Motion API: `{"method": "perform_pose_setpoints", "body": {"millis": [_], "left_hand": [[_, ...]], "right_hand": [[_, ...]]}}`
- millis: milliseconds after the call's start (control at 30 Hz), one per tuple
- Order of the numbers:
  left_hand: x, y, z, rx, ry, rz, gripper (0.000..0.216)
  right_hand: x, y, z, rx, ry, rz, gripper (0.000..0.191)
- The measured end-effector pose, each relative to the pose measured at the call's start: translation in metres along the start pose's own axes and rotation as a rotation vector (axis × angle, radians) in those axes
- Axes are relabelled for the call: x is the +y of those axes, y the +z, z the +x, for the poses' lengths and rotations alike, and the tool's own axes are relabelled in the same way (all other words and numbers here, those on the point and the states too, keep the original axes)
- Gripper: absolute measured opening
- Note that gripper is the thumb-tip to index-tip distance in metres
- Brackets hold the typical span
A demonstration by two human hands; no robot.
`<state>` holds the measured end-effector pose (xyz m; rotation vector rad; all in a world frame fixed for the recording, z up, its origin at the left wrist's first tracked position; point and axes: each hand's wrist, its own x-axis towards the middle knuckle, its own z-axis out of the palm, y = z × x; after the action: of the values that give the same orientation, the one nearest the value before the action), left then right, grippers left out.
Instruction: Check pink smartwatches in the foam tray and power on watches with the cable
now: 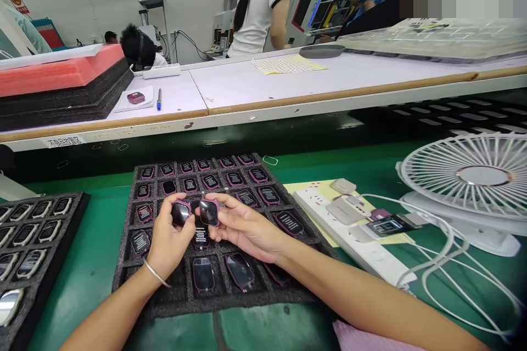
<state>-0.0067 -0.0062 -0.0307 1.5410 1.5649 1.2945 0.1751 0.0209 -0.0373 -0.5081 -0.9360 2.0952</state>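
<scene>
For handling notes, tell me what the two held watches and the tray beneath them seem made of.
Left watch and right watch: glossy dark faces, probably glass or clear plastic, judging by their reflections; purplish rims could be metal or plastic. Tray: likely matte dark-grey foam, from its speckled, thick, soft-looking walls.

A white fan (483,175) stands at the right of the green tabletop (280,329), near a white power strip (362,249) and looping white cables (447,236). On the shelf (230,85) above, a pen (159,100) (blue at its near end) lies near stacked foam sheets (61,79), pink over black; beyond, a person (265,5) in white stands.
</scene>
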Motion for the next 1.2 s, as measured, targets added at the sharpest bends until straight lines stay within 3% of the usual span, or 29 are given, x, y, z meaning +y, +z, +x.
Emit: {"method": "perform_pose_setpoints", "body": {"millis": [1200], "left_hand": [[0.0006, -0.0008, -0.0018, -0.034, 0.040, -0.002, 0.035]], "right_hand": [[0.0027, 0.0009, -0.0015, -0.074, -0.003, -0.020, 0.040]]}}
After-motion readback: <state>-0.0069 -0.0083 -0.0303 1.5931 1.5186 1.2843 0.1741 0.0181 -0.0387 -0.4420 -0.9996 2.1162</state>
